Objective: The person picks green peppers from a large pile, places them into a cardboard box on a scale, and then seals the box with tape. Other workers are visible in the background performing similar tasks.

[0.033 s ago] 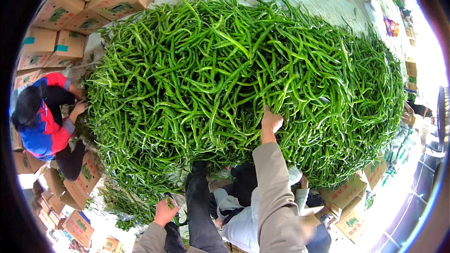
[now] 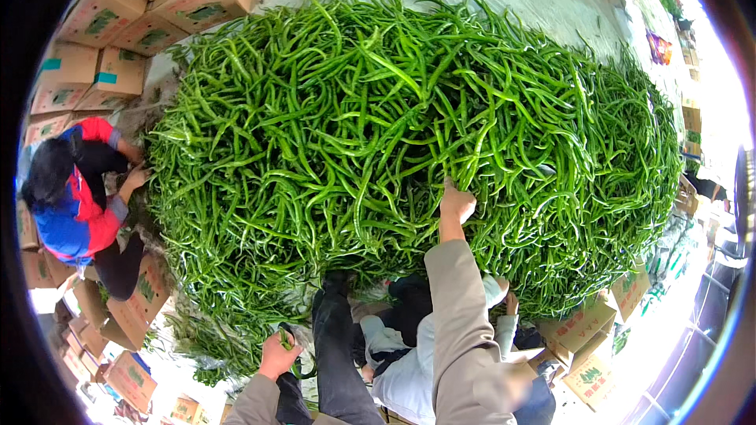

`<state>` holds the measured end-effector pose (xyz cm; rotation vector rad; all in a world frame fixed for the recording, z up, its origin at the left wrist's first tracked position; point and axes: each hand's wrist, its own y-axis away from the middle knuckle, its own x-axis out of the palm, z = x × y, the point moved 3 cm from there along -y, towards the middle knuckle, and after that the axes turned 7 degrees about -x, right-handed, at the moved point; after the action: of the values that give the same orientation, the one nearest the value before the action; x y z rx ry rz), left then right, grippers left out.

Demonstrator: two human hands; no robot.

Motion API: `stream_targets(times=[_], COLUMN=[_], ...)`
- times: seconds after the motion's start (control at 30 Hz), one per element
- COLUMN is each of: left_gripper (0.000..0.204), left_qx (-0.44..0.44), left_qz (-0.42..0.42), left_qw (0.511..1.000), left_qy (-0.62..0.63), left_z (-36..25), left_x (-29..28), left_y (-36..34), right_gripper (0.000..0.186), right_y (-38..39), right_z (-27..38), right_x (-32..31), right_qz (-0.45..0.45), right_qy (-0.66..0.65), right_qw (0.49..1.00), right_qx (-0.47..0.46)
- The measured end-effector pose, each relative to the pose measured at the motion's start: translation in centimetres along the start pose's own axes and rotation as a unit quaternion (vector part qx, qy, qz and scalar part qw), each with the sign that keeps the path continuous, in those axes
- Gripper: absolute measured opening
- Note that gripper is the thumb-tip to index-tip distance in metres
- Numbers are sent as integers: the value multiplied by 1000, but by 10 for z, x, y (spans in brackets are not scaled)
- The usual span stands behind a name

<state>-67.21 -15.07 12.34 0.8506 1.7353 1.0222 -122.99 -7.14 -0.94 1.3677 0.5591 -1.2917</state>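
Little has changed since the frame before: the right hand (image 2: 457, 203) sits at the same spot on the heap of long green chili peppers (image 2: 370, 134) spread over the pale floor (image 2: 551, 4), forefinger against them, though I cannot tell whether its grip has closed on one. The left hand (image 2: 277, 358), low and well apart, stays clasped around a few loose peppers (image 2: 286, 338) (near a dark trouser leg (image 2: 335, 346)). So the handling seems paused at one step, nothing newly lifted
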Motion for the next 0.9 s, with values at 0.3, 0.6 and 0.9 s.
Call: stream_targets(times=[0.3, 0.6, 0.9], left_gripper=[24, 22, 28], left_qx=[58, 443, 552], left_qz=[-32, -145, -233], left_qw=[995, 884, 798], left_qy=[74, 25, 56], left_z=[-28, -121, -46], left_x=[-22, -71, -148], left_y=[42, 105, 222], right_gripper=[29, 27, 37], right_y=[147, 294, 513], right_z=[-65, -77, -43], right_x=[-48, -120, -171], right_qz=[190, 479, 589], right_qy=[-511, -633, -320], right_qw=[835, 607, 739], right_qx=[68, 44, 70])
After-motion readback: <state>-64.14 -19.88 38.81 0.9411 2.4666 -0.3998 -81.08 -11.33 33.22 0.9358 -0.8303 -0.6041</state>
